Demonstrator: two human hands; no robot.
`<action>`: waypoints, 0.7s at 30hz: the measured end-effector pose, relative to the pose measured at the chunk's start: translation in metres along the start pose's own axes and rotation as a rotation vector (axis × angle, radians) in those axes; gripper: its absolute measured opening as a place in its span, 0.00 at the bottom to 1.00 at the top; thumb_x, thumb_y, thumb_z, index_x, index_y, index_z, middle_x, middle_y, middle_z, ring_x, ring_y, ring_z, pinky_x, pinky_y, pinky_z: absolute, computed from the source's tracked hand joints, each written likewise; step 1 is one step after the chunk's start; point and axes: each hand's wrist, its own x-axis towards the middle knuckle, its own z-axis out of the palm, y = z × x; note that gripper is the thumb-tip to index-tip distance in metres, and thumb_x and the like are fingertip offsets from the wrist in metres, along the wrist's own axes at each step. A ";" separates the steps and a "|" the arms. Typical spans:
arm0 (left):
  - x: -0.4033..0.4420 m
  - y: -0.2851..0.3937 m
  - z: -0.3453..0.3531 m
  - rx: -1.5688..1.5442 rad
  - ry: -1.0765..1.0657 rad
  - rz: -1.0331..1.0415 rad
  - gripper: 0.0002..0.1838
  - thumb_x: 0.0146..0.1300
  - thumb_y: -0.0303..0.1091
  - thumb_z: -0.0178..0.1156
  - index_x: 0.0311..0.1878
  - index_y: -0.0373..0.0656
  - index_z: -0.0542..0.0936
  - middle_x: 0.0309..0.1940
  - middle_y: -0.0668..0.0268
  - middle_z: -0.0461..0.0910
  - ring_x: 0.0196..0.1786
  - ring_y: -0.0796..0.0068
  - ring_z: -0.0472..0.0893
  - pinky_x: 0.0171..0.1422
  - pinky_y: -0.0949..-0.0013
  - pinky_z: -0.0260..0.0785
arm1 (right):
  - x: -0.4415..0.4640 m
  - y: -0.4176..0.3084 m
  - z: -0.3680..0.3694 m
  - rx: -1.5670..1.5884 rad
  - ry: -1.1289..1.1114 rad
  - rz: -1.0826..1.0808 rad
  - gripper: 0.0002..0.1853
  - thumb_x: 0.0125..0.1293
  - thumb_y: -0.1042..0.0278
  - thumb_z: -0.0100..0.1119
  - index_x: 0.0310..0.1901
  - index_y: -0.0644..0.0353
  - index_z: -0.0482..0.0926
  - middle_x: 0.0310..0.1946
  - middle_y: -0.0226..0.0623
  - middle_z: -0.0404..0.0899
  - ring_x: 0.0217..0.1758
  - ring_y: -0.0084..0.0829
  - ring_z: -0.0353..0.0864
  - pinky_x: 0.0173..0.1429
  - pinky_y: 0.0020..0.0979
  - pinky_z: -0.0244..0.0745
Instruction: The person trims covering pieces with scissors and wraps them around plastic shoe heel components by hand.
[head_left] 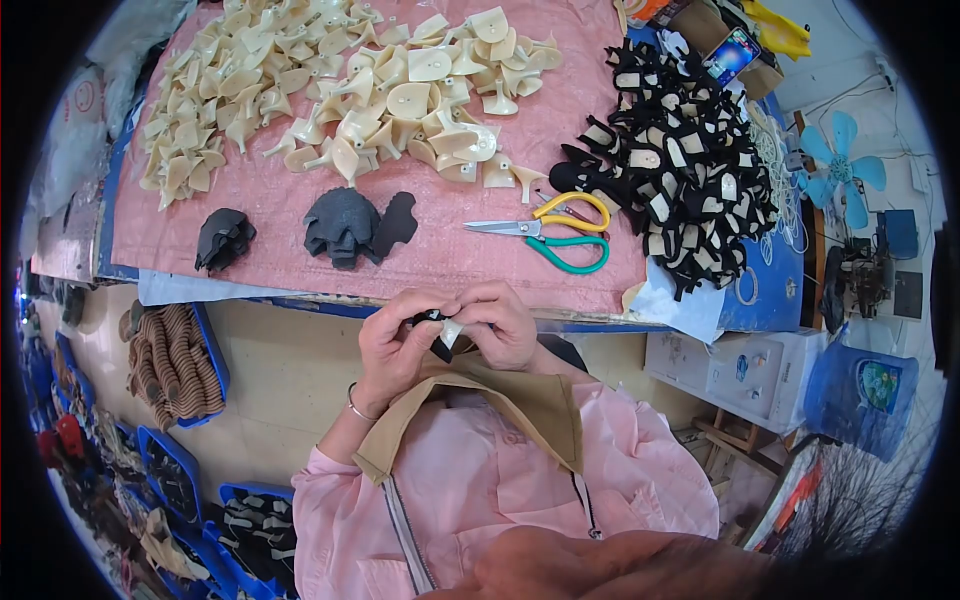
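Note:
In front of my chest, at the table's front edge, both hands hold one small cream plastic shoe heel (452, 331) with black covering material (441, 349) around part of it. My left hand (392, 338), a bracelet at its wrist, pinches the black side. My right hand (500, 325) has its fingers closed on the cream side; the fingers hide much of the piece. Beyond my hands lie yellow-and-green-handled scissors (540, 232), a stack of dark cut pieces (341, 228), a single dark piece (397, 222) and a smaller dark bundle (226, 240).
A large pile of bare cream heels (400, 100) covers the back of the pink-covered table (270, 180). Black-covered heels (680, 170) are heaped at the right. A phone (733, 56) stands behind them. Blue crates (205, 350) sit on the floor at the left; a fan (842, 170) is at the right.

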 end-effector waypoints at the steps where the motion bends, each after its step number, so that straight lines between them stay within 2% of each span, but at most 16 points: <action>1: 0.000 -0.003 -0.001 0.008 0.005 0.030 0.10 0.61 0.24 0.56 0.45 0.32 0.75 0.42 0.58 0.79 0.45 0.71 0.77 0.50 0.71 0.69 | 0.000 0.000 -0.001 0.001 0.000 -0.001 0.10 0.50 0.82 0.64 0.35 0.59 0.79 0.36 0.37 0.74 0.37 0.31 0.75 0.40 0.26 0.72; 3: -0.002 -0.004 -0.004 0.015 0.008 0.059 0.10 0.61 0.24 0.57 0.45 0.32 0.75 0.42 0.58 0.78 0.45 0.71 0.77 0.49 0.71 0.69 | -0.001 -0.001 -0.003 -0.027 -0.091 -0.027 0.07 0.56 0.82 0.60 0.36 0.61 0.76 0.39 0.38 0.74 0.43 0.32 0.77 0.47 0.28 0.73; 4: -0.004 -0.003 -0.006 0.012 0.010 -0.020 0.09 0.62 0.26 0.56 0.44 0.32 0.75 0.42 0.57 0.78 0.46 0.70 0.77 0.51 0.71 0.69 | 0.000 0.001 -0.002 -0.028 -0.089 -0.028 0.07 0.56 0.82 0.60 0.36 0.61 0.76 0.39 0.38 0.74 0.43 0.32 0.77 0.47 0.28 0.73; 6: -0.004 0.001 -0.006 0.008 0.010 -0.101 0.10 0.63 0.28 0.55 0.44 0.32 0.75 0.42 0.56 0.78 0.47 0.69 0.77 0.52 0.70 0.68 | 0.000 0.005 0.002 -0.007 -0.019 -0.076 0.10 0.50 0.81 0.63 0.35 0.59 0.79 0.34 0.35 0.75 0.36 0.33 0.76 0.38 0.28 0.72; 8: -0.003 0.006 -0.005 -0.167 0.029 -0.228 0.10 0.63 0.29 0.55 0.44 0.33 0.76 0.42 0.55 0.78 0.47 0.68 0.77 0.53 0.68 0.68 | 0.002 -0.001 0.001 -0.030 -0.018 -0.080 0.10 0.50 0.81 0.63 0.35 0.59 0.79 0.34 0.35 0.75 0.36 0.33 0.76 0.38 0.28 0.72; 10: -0.002 0.004 -0.008 -0.179 0.001 -0.182 0.10 0.62 0.29 0.57 0.44 0.34 0.76 0.42 0.57 0.78 0.48 0.70 0.76 0.53 0.69 0.68 | 0.003 -0.004 -0.001 -0.052 -0.018 -0.084 0.09 0.51 0.81 0.63 0.35 0.59 0.79 0.34 0.35 0.75 0.36 0.34 0.76 0.38 0.29 0.72; 12: -0.001 -0.001 -0.011 -0.192 -0.026 -0.139 0.10 0.61 0.28 0.58 0.44 0.34 0.76 0.43 0.58 0.78 0.48 0.71 0.75 0.53 0.70 0.67 | 0.002 -0.005 -0.004 -0.048 -0.119 -0.056 0.08 0.57 0.81 0.60 0.39 0.63 0.74 0.39 0.39 0.74 0.42 0.32 0.75 0.45 0.29 0.72; 13: 0.000 -0.005 -0.013 -0.195 -0.037 -0.083 0.10 0.62 0.29 0.58 0.44 0.34 0.76 0.43 0.58 0.78 0.48 0.72 0.75 0.53 0.71 0.67 | 0.001 -0.005 -0.002 -0.048 -0.120 -0.056 0.08 0.57 0.81 0.60 0.39 0.63 0.74 0.39 0.39 0.74 0.42 0.32 0.75 0.45 0.29 0.72; 15: -0.001 -0.011 -0.013 -0.196 -0.047 -0.026 0.09 0.62 0.29 0.58 0.43 0.35 0.76 0.42 0.59 0.78 0.48 0.73 0.75 0.53 0.72 0.67 | -0.001 -0.005 0.006 0.397 0.054 0.248 0.11 0.57 0.82 0.59 0.41 0.64 0.72 0.39 0.39 0.74 0.43 0.30 0.75 0.46 0.29 0.72; 17: -0.005 -0.015 -0.011 -0.410 0.061 -0.141 0.08 0.62 0.28 0.58 0.42 0.36 0.76 0.40 0.61 0.78 0.45 0.74 0.75 0.51 0.72 0.68 | 0.005 -0.003 0.004 0.507 0.017 0.315 0.11 0.57 0.83 0.58 0.42 0.64 0.72 0.40 0.37 0.73 0.43 0.26 0.74 0.48 0.27 0.71; 18: -0.006 -0.014 -0.011 -0.412 0.057 -0.143 0.08 0.62 0.28 0.58 0.42 0.36 0.76 0.40 0.61 0.78 0.45 0.74 0.75 0.51 0.72 0.68 | 0.007 -0.002 0.003 0.617 -0.018 0.384 0.12 0.58 0.83 0.57 0.44 0.65 0.71 0.41 0.36 0.73 0.44 0.22 0.73 0.50 0.26 0.70; 20: -0.009 -0.009 -0.012 -0.348 0.080 -0.280 0.09 0.61 0.29 0.58 0.42 0.35 0.74 0.40 0.59 0.76 0.44 0.70 0.76 0.52 0.69 0.67 | 0.007 -0.002 -0.001 0.624 -0.022 0.410 0.12 0.57 0.83 0.57 0.43 0.65 0.72 0.41 0.35 0.73 0.43 0.22 0.74 0.49 0.25 0.70; 21: -0.010 -0.008 -0.014 -0.348 0.078 -0.282 0.09 0.61 0.29 0.58 0.42 0.35 0.74 0.40 0.59 0.76 0.44 0.70 0.76 0.52 0.69 0.67 | 0.007 -0.003 -0.004 0.632 -0.026 0.439 0.12 0.57 0.83 0.57 0.43 0.64 0.72 0.40 0.34 0.73 0.42 0.21 0.74 0.49 0.25 0.71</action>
